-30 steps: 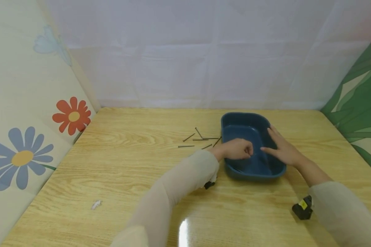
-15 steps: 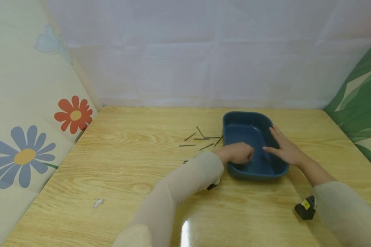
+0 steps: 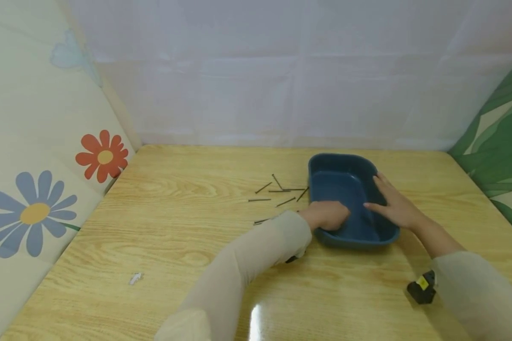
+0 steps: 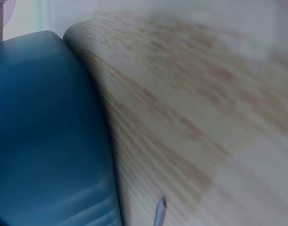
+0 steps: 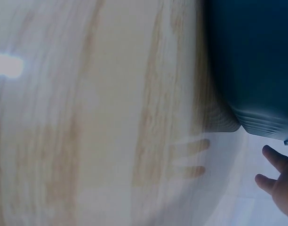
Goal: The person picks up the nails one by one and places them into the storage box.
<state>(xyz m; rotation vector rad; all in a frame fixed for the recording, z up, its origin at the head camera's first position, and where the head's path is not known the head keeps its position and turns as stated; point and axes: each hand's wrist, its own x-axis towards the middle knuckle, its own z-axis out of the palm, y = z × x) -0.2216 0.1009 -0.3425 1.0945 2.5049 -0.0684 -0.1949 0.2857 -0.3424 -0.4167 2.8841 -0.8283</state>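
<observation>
A deep blue plastic bin (image 3: 354, 244) stands on the wooden table, right of centre in the head view. My left hand (image 3: 327, 214) reaches over its left rim and down inside; the fingers bend away from view, so whatever they hold is hidden. My right hand (image 3: 394, 206) rests at the right rim with the thumb and index finger extended. Spread fingers (image 5: 275, 159) show beside the bin wall in the right wrist view. Several dark nails (image 3: 259, 200) lie loose left of the bin. One nail's tip (image 4: 160, 210) appears near the bin in the left wrist view.
Two more nails (image 3: 261, 221) lie by the left sleeve, partly covered by it. A small white mark (image 3: 135, 278) is on the table (image 3: 187, 199) at front left. A white sheet (image 3: 247, 94) hangs behind, with flower-printed panels (image 3: 34, 118) at the sides.
My left hand has lowered a little further into the bin, its curled fingers passing out of sight. My right hand stays at the rim. The view has shifted slightly.
</observation>
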